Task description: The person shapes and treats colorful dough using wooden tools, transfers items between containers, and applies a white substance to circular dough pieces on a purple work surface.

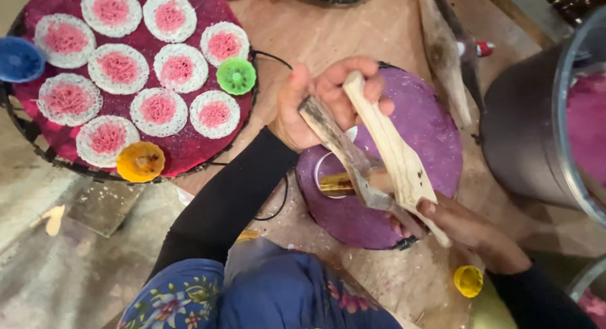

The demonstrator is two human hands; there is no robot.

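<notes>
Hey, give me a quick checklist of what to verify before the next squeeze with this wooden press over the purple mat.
1. Left hand grips the upper ends of the wooden press: ok.
2. Right hand holds the lower ends: ok.
3. Press sits over the purple mat: ok.
4. Brass cylinder seated between the handles: cannot tell, partly hidden.
5. Free space on the red tray: not ok, nearly filled with pink and white noodle rounds.
6. Pot holds pink dough: ok.

Your purple mat lies under pale, dark-streaked wooden handles. The crimson tray carries white lace rounds with pink centres; your sleeves are black, your floral cloth blue.
</notes>
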